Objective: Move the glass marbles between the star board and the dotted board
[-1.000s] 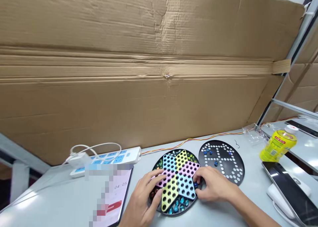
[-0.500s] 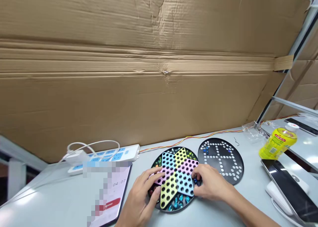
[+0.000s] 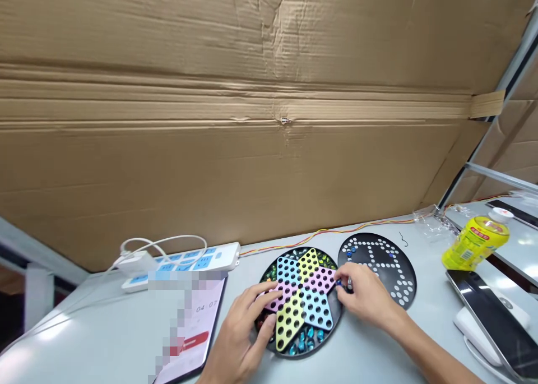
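A round black game tray holds a coloured star-shaped board full of holes, with glass marbles lying in the pockets around it. My left hand rests on the tray's left rim, fingers spread over the pink point. My right hand hovers at the tray's right edge, its fingertips pinched on a small blue marble. Beside it lies a black round board with white holes and a few blue marbles set in it.
A tablet showing a timer lies to the left, with a white power strip behind it. A yellow bottle, a dark tablet and a coloured wire sit at right. A cardboard wall stands behind the table.
My right hand has lifted from the star board's lower right point and moved up and right to the tray's edge with a blue marble in its fingertips. The left hand stays put.
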Available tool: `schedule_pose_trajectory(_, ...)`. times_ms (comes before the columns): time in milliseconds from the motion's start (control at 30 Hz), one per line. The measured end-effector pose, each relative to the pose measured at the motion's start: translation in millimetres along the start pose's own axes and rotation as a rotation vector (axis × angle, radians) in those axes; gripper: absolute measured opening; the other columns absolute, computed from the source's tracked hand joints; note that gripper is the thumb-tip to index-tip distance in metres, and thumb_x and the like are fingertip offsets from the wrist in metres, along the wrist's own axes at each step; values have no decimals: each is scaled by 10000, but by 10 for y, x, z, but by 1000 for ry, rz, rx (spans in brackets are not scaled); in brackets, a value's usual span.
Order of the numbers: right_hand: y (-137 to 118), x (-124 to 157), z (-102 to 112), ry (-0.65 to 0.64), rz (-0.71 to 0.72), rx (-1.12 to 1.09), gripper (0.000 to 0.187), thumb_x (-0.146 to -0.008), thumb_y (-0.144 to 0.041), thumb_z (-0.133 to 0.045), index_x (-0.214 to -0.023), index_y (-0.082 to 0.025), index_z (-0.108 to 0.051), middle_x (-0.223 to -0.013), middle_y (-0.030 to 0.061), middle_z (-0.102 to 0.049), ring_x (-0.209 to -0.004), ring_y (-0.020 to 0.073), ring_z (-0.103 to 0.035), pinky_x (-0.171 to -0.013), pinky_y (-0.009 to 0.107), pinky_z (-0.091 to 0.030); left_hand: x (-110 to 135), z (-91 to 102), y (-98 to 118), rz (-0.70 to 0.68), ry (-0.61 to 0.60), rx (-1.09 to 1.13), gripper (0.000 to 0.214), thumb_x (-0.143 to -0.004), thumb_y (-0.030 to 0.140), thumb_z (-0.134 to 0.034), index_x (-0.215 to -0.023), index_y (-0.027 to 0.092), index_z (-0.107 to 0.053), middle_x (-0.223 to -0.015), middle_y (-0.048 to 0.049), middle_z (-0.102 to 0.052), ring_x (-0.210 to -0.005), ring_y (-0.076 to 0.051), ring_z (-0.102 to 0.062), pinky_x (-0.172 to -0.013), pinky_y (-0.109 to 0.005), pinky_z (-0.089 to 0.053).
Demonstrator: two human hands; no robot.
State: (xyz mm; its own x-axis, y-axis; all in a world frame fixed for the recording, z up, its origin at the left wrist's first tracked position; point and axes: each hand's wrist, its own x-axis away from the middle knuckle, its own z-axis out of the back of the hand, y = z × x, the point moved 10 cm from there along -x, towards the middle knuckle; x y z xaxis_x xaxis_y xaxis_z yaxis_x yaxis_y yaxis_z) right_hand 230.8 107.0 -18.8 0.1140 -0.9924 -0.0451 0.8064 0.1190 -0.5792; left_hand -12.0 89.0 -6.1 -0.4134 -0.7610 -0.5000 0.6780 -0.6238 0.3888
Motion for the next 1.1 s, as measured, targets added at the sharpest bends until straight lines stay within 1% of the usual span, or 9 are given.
schedule_pose_trajectory(133,318,-85,351,106,-100,79,210,-846,-218,-531,-971,-211,-699,-912,37,-703,-870,205,-629,-739,290,-394,4,1,18,-8,-1,3,309,-979,373,-481,-1225,279,-643,-1318,-69,-642,-1179,-253,-618,-975,-385,-542)
schedule_pose_trajectory(233,539,-107,392,52,-183,140,207,-864,-223,-521,-966,-218,-701,-898,39,-705,-870,220,-630,-718,302,-380,6,-5,26,-12,-12,1,307,-982,364,-477,-1236,285,-630,-1326,-66,-636,-1187,-251,-613,-978,-382,-538)
schedule_pose_trajectory(333,573,-114,403,54,-174,132,224,-903,-233,-488,-971,-223,-701,-946,48,-705,-902,226,-632,-735,313,-388,8,-11,19,-8,-22,-8,308,-987,353,-471,-1250,286,-617,-1337,-65,-626,-1200,-249,-602,-987,-385,-532)
schedule_pose_trajectory(433,417,-113,414,105,-78,51,227,-939,-274,-472,-977,-219,-688,-949,48,-686,-890,210,-625,-760,314,-410,5,-24,21,-13,-34,-19,308,-985,345,-481,-1262,294,-606,-1340,-56,-622,-1201,-240,-599,-985,-377,-529)
schedule_pose_trajectory(533,99,-69,282,77,87,-61,199,-935,-295,-507,-983,-213,-682,-938,41,-662,-848,183,-608,-752,296,-426,-7,-42,28,-6,-49,-27,300,-978,351,-502,-1251,296,-612,-1328,-51,-630,-1189,-235,-604,-980,-365,-529)
schedule_pose_trajectory(667,-437,137,-134,-45,354,-72,138,-862,-285,-612,-944,-204,-689,-905,38,-651,-855,184,-587,-756,286,-428,-34,-34,86,-4,-53,-5,259,-974,349,-509,-1183,273,-643,-1219,-57,-673,-1116,-230,-632,-948,-347,-536)
schedule_pose_trajectory(767,-727,335,-472,-121,508,54,162,-824,-332,-663,-921,-203,-676,-914,43,-645,-844,195,-566,-755,306,-422,-54,-57,144,-3,-90,20,212,-982,330,-500,-1101,255,-659,-1090,-51,-700,-1008,-215,-652,-894,-325,-544)
schedule_pose_trajectory(900,-870,480,-678,-111,609,276,206,-884,-401,-607,-909,-197,-619,-978,62,-646,-893,222,-545,-779,345,-405,-73,-64,204,-21,-102,44,187,-981,318,-505,-1056,250,-661,-1035,-45,-703,-946,-197,-654,-849,-302,-547)
schedule_pose_trajectory(1100,-930,539,-722,-90,698,402,196,-924,-383,-565,-899,-190,-583,-951,60,-647,-851,215,-536,-749,351,-396,-74,-41,188,-18,-76,61,177,-974,327,-516,-1030,255,-668,-1017,-39,-703,-938,-194,-656,-846,-294,-546)
